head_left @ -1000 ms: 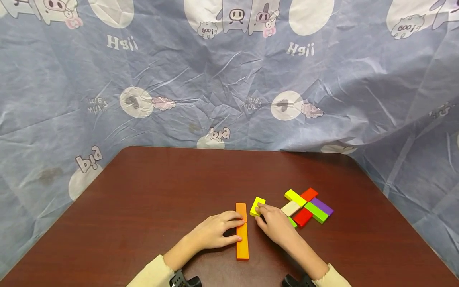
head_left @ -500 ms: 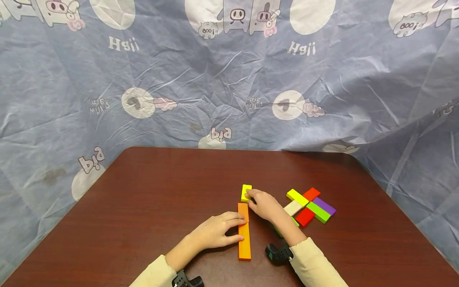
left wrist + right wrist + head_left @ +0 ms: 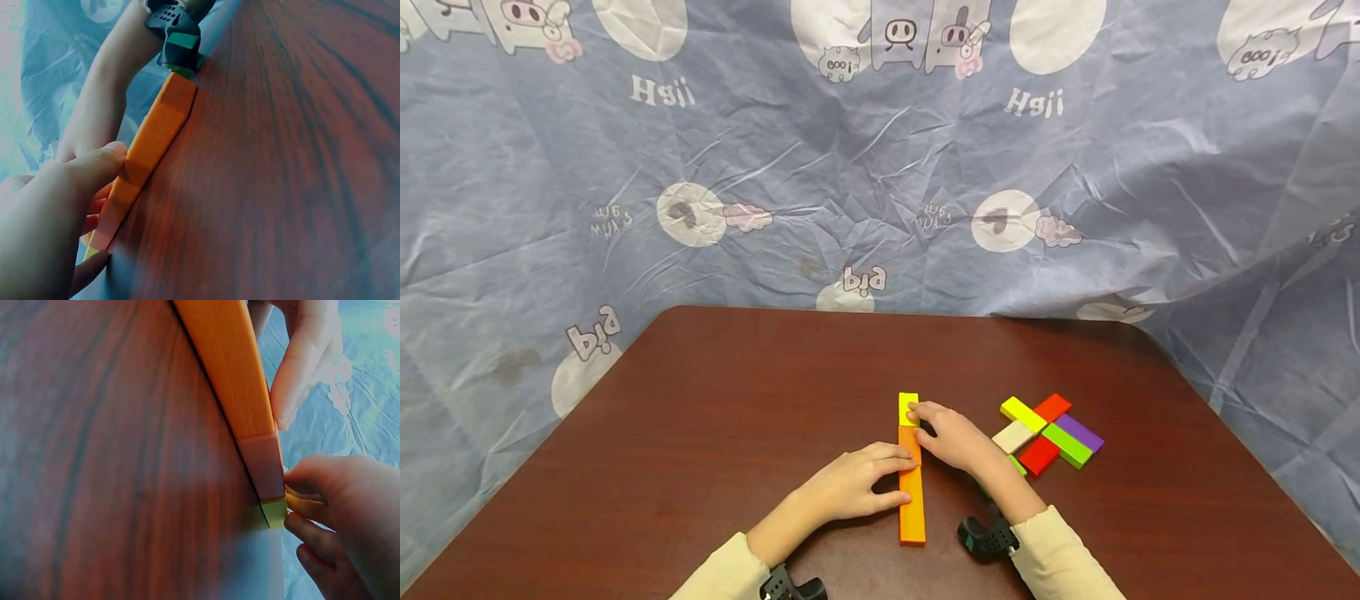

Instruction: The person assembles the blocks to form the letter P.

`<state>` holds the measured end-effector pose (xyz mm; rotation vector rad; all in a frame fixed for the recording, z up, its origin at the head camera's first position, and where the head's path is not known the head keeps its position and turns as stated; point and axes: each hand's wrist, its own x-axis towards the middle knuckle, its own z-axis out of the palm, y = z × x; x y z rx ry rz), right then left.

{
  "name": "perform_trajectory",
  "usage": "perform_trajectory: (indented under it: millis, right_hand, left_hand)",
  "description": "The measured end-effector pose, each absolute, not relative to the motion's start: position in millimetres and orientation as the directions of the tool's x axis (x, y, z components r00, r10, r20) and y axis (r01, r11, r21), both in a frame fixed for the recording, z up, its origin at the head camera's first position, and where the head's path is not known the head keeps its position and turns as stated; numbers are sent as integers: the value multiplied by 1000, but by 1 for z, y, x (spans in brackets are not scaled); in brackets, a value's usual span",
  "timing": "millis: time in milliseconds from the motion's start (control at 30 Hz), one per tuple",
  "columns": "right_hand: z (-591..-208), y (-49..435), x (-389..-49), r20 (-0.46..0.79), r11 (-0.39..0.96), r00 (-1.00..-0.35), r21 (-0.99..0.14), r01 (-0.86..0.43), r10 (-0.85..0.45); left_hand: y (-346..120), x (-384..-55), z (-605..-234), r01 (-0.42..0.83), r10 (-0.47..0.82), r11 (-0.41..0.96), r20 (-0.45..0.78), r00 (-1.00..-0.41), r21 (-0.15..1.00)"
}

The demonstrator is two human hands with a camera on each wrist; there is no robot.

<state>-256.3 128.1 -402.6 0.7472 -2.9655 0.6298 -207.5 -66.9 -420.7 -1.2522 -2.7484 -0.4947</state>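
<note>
Two orange blocks (image 3: 912,517) lie end to end in a line on the dark red-brown table, with a short yellow block (image 3: 907,400) at the far end, touching them. My left hand (image 3: 857,483) rests its thumb and fingertips on top of the orange blocks from the left. From the right, fingertips of my right hand (image 3: 958,442) press on the yellow block, while its thumb touches the far orange block's edge. In the right wrist view the yellow block (image 3: 275,514) sits flush against the orange one (image 3: 262,465).
At the right lies a flat cluster of coloured blocks: yellow (image 3: 1022,414), red (image 3: 1040,456), purple (image 3: 1080,433), green (image 3: 1067,446) and cream (image 3: 1013,437). Another green block is partly hidden by my right arm. A printed blue-grey cloth (image 3: 850,167) hangs behind the table.
My right hand has slid the yellow block left and away, turned it straight, then drawn it back against the far orange block's end. The left hand has stayed on the orange blocks.
</note>
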Motion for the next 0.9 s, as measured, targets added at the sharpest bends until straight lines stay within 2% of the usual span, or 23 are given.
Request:
perform_trajectory:
  millis: [367,633,733,900]
  right_hand:
    - [-405,139,-252,116,795,-894,-420,-438,-432]
    - [-401,152,-250,148,758,-866,-430,-492,-478]
    - [-388,171,-252,157,778,-900,-459,-430,-406]
    - [-365,207,-254,85,899,-976,-381,-218,-201]
  left_hand:
    - [-57,-202,-424,774,729,586,262,-633,238]
    - [-58,-199,-431,810,753,553,299,-586,197]
    - [-59,-201,-432,811,757,546,291,-585,210]
    - [-60,-202,-433,785,751,561,236,-616,263]
